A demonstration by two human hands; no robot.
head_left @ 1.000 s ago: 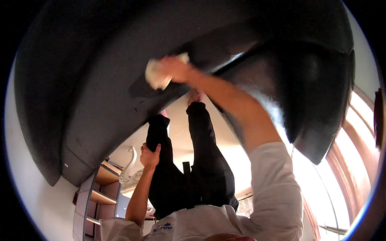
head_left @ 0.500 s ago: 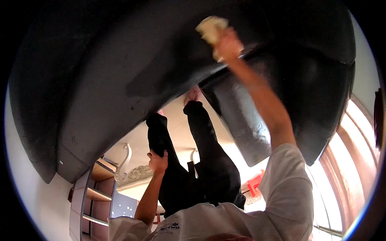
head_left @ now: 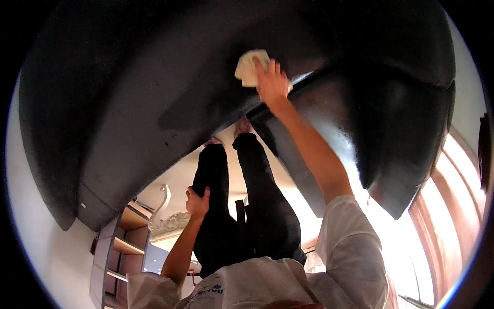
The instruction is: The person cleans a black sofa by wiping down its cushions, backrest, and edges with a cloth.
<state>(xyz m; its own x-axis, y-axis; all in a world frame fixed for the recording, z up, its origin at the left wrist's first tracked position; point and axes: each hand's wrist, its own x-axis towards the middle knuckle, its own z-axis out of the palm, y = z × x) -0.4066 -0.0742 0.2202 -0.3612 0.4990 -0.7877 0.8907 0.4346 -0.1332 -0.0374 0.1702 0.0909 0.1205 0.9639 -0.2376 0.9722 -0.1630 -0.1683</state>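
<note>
Head camera view: the right hand [head_left: 272, 82] grasps a cream cloth [head_left: 251, 68] and holds it against the seat of a black sofa [head_left: 134, 108]. The fingers are partly spread over the cloth, which shows on 2 sides of the hand. Cloth position: on the sofa seat, near the front edge and close to the corner where the seat meets a 2nd black section [head_left: 309, 139]. A darker patch [head_left: 193, 103] runs on the seat surface from the cloth area toward the left end, beside the front edge. Small marks [head_left: 170, 137] are visible between this patch and the front edge.

The left hand [head_left: 197, 202] is clasped on the left trouser leg [head_left: 212, 170], thumb toward the inner side. It is well apart from the cloth. The right trouser leg [head_left: 257, 170] is parallel to it. 2 bare feet [head_left: 243, 125] are located at the front edge of the sofa, partly hidden by it.

Surroundings: a small white tag [head_left: 83, 205] at the left end of the sofa; a shelf unit [head_left: 121, 252] below that end; carved white furniture [head_left: 172, 221] beside the shelf unit; curtains [head_left: 453, 190] beyond the right end.
</note>
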